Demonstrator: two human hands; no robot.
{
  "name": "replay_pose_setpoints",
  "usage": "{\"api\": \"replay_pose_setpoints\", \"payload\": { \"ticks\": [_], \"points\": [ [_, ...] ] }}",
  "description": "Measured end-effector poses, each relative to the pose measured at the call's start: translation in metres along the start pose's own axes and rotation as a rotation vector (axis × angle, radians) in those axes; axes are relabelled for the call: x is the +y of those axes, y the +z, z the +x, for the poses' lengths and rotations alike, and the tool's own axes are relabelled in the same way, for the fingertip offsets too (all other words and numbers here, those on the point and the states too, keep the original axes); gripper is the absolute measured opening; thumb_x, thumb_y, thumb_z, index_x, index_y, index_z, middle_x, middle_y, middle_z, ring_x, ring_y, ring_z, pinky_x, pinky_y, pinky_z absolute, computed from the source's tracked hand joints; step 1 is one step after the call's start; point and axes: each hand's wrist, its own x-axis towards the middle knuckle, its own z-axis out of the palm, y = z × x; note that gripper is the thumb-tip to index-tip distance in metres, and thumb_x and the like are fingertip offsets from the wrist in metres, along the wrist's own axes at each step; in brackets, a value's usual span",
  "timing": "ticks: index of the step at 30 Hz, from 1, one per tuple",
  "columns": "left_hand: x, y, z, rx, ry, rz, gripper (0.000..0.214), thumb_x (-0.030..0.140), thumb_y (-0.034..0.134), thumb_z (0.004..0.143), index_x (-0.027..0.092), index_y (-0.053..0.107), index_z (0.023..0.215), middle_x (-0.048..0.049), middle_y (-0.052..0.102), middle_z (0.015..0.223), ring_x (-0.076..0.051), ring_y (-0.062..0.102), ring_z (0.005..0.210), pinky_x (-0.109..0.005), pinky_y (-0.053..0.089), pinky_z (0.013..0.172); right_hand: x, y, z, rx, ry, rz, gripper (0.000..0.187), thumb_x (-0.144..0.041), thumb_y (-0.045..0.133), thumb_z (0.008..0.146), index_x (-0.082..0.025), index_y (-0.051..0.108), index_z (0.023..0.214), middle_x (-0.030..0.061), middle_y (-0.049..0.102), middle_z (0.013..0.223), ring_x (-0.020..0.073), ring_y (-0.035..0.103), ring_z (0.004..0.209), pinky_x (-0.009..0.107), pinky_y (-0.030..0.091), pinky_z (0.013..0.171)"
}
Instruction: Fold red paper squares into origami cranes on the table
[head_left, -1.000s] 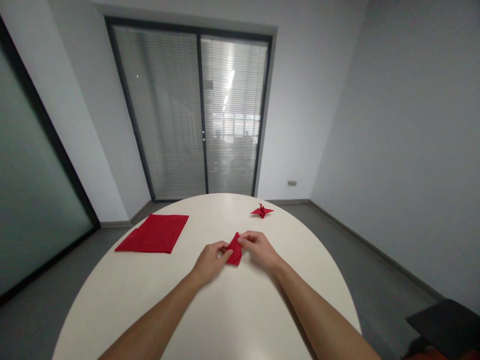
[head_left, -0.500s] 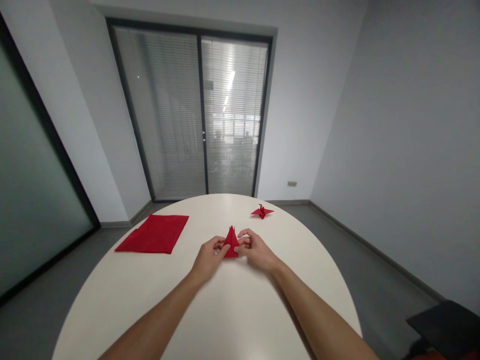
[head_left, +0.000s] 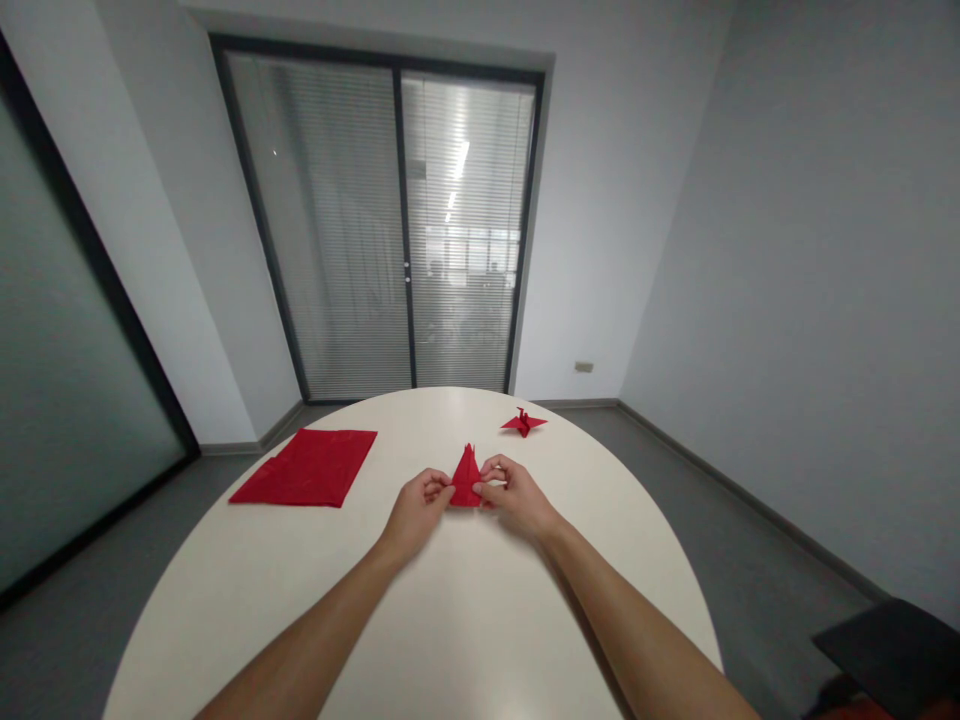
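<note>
A small red folded paper, shaped like a triangle with its tip pointing away from me, lies on the white round table. My left hand pinches its left lower corner with closed fingers. My right hand pinches its right lower corner the same way. Both hands rest on the tabletop on either side of the paper.
A finished red paper crane stands farther back on the table to the right. A stack of flat red paper sheets lies at the back left. A dark chair shows at the lower right. Sliding glass doors with blinds stand behind the table.
The red paper went from a slanted narrow piece to an upright triangle flat on the table. Both hands shifted a little away from me and now hold its lower corners.
</note>
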Motion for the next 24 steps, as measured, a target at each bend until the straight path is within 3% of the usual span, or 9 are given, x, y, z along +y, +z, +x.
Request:
{"api": "replay_pose_setpoints", "payload": {
  "ticks": [7,17,24],
  "points": [
    [-0.001,-0.002,0.001,0.027,-0.028,-0.004,0.02,0.037,0.067,0.074,0.021,0.058,0.079,-0.0007,0.071,0.071,-0.02,0.07,0.071,-0.03,0.053,0.069,0.001,-0.001,-0.001,-0.074,-0.005,-0.048,0.043,-0.042,0.086,0.064,-0.018,0.062,0.091,0.0041,0.068,0.101,0.0137,0.066,0.069,0.027,0.05,0.064],
    [-0.009,0.001,0.003,-0.036,-0.019,-0.099,0.022,0.035,0.066,0.075,0.019,0.059,0.088,-0.0021,0.074,0.074,-0.019,0.071,0.071,-0.027,0.05,0.065,0.006,-0.006,0.001,-0.069,-0.044,-0.103,0.02,-0.033,0.075,0.072,-0.017,0.071,0.084,0.0033,0.073,0.08,0.016,0.064,0.068,0.03,0.049,0.068],
    [-0.008,0.0,0.004,-0.026,-0.106,-0.135,0.028,0.042,0.069,0.071,0.019,0.057,0.08,-0.0015,0.071,0.065,-0.019,0.068,0.063,-0.028,0.048,0.063,0.001,-0.004,0.0,-0.1,-0.038,-0.102,0.022,-0.031,0.07,0.072,-0.019,0.078,0.09,0.0045,0.075,0.088,0.0203,0.067,0.081,0.035,0.051,0.08]
  ]
}}
